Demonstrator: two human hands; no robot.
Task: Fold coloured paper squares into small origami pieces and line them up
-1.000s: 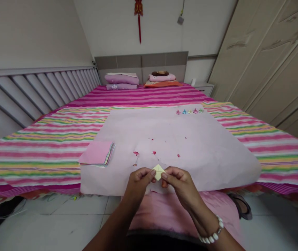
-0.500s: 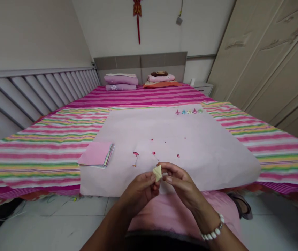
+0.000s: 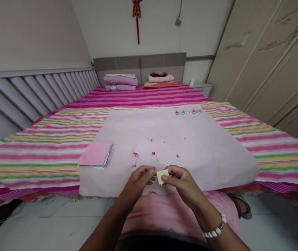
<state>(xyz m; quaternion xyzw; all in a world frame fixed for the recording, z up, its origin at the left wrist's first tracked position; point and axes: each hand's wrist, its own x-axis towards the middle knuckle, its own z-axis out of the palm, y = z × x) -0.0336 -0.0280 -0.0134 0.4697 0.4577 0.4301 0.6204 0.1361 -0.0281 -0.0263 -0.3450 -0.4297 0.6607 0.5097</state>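
A small folded piece of pale yellow paper (image 3: pixel 162 176) is pinched between the fingertips of my right hand (image 3: pixel 182 183), which wears a white bead bracelet at the wrist. My left hand (image 3: pixel 137 182) is right beside it with fingers curled, its fingertips just off the paper's left edge. Both hands hover over the near edge of a large pale pink sheet (image 3: pixel 201 146) spread on the bed. A stack of coloured paper squares (image 3: pixel 96 154), pink on top, lies to the left.
A row of small folded paper figures (image 3: pixel 189 112) sits at the sheet's far right. Tiny red scraps (image 3: pixel 135 154) dot the sheet. The striped bedspread (image 3: pixel 41 146), pillows (image 3: pixel 121 82), a slatted rail at left and wardrobe doors (image 3: pixel 276 62) at right surround it.
The yellow paper was turned from a diamond held by both hands to edge-on, and now shows as a flat square in my right hand's fingers. My left hand's fingertips came off it.
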